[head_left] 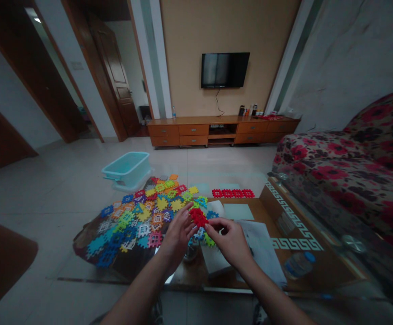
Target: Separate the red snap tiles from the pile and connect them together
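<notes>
Between my two hands, above the glass table, is a red interlocking toy tile (198, 217). My right hand (225, 237) pinches its lower right edge between thumb and fingertips. My left hand (179, 230) supports the tile's left side, with the fingers raised around it. Below and to the left spreads a pile of colourful interlocking tiles (143, 230), many with window-like lattices. Farther back on the right, a joined row of red tiles (233, 193) lies flat on the glass.
A glass-topped table (305, 203) with a Greek-key border holds the tiles. Papers (262, 248) and a blue-capped bottle (300, 264) appear at the right. A turquoise bin (127, 167) stands beyond the left side. A floral sofa (345, 153) borders the right.
</notes>
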{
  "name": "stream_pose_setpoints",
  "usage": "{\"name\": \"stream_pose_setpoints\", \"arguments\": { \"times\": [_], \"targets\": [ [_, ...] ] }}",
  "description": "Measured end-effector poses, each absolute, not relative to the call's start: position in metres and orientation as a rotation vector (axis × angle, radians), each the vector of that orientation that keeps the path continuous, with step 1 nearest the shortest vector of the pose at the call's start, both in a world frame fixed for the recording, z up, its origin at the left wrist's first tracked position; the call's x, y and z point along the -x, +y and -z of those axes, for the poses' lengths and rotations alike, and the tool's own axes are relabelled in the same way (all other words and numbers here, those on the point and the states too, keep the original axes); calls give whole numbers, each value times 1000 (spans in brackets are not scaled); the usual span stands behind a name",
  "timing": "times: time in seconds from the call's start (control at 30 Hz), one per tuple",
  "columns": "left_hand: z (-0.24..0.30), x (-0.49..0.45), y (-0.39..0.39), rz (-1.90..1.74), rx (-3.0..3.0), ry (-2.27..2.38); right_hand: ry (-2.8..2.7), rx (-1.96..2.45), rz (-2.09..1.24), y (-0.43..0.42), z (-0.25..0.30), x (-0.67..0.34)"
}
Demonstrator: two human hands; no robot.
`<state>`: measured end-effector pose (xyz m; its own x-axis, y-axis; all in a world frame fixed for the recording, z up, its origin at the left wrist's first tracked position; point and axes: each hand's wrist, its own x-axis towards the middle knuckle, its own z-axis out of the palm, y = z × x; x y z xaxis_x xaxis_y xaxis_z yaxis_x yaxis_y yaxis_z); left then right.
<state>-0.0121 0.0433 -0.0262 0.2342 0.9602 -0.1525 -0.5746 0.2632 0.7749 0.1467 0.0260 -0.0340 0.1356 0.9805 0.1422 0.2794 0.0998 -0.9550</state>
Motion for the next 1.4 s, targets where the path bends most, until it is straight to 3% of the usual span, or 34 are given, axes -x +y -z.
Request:
{"name": "stream_pose_setpoints", "arguments": {
  "times": [0.4,0.8,1.4],
  "targets": [
    [24,19,46,-1141,-584,846,-1286,1579,-542,71,48,-216],
    [36,15,46,-1075,-692,947,-1091,1990,-193,113,122,-335],
    [51,14,49,-922,-914,991,-1402,2158,10,123,159,-369]
  ]
}}
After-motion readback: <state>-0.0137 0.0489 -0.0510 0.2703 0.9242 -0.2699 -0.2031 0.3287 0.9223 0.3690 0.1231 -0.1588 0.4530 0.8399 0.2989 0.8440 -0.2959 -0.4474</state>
